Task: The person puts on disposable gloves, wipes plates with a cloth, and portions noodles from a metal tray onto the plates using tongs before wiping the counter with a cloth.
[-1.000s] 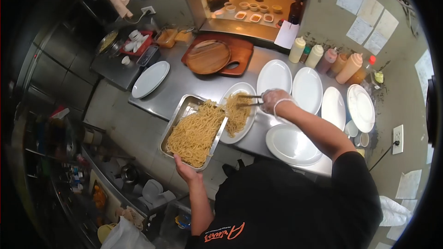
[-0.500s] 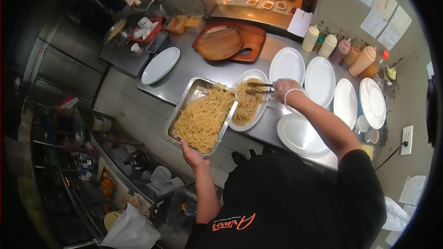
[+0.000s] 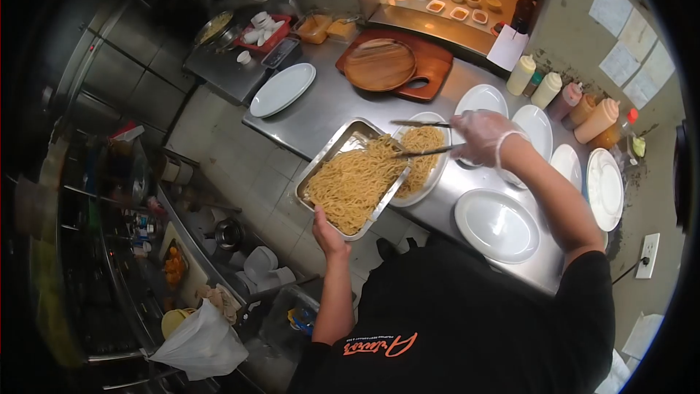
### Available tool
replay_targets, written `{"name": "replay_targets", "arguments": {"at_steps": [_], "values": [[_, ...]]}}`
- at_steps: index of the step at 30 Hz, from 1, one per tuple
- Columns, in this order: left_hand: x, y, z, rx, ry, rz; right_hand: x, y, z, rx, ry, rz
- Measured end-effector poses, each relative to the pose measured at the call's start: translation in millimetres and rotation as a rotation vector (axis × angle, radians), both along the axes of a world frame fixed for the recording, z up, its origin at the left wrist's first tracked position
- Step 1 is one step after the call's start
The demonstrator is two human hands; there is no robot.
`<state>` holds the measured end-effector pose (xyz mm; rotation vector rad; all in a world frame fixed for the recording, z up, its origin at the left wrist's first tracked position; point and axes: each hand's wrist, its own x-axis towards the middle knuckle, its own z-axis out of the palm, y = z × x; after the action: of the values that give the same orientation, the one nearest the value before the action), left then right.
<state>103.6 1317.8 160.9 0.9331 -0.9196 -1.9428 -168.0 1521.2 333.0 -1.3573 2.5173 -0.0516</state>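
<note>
My left hand (image 3: pixel 332 235) grips the near edge of a rectangular metal pan (image 3: pixel 347 138), its thumb over the rim. Thin cooked noodles (image 3: pixel 346 190) fill most of the pan, which overlaps the counter's front edge. In my gloved right hand (image 3: pixel 487 137) is a pair of tongs (image 3: pixel 430 151) with its arms spread apart. One arm reaches the noodles by the pan's right rim; the other lies over the far end of a white oval plate (image 3: pixel 440 175). Noodles (image 3: pixel 421 164) are heaped on that plate, right beside the pan.
More white oval plates stand rightward, including a near one (image 3: pixel 497 225). A wooden board (image 3: pixel 437 66) bears a round wooden plate (image 3: pixel 380 65). Squeeze bottles (image 3: pixel 598 120) line the wall. At the counter's left end is another white plate (image 3: pixel 283 90).
The tongs have moved from the plate's noodles toward the pan, and their arms have spread wider. My left hand still holds the pan. The whole view has shifted.
</note>
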Motion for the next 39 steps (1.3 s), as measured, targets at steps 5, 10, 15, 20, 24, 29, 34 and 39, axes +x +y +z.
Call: {"name": "replay_targets", "arguments": {"at_steps": [5,10,15,20,24,29,34,39], "values": [[-10,6,-4,-0.079,-0.050,-0.074,1,-41,-22,0.104,0.138,0.210],[-11,8,-2,-0.093,-0.036,-0.082,2,-40,-33,0.242,0.170,0.215],[-11,0,-24,-0.035,-0.020,-0.019,-8,-21,-31,0.204,0.113,0.145],[-7,0,-24,-0.031,-0.065,0.028,-28,-2,-38,0.201,0.148,-0.041],[4,0,-9,-0.025,-0.042,0.012,-46,9,-72,0.210,0.121,-0.139],[8,-10,-26,-0.074,-0.070,0.022,-8,5,-27,0.102,0.021,-0.103],[-1,-4,-25,-0.072,-0.082,-0.007,39,-21,-35,-0.002,0.053,0.082],[-10,3,-24,-0.102,0.025,-0.009,28,-32,-35,0.193,0.005,-0.001]]}}
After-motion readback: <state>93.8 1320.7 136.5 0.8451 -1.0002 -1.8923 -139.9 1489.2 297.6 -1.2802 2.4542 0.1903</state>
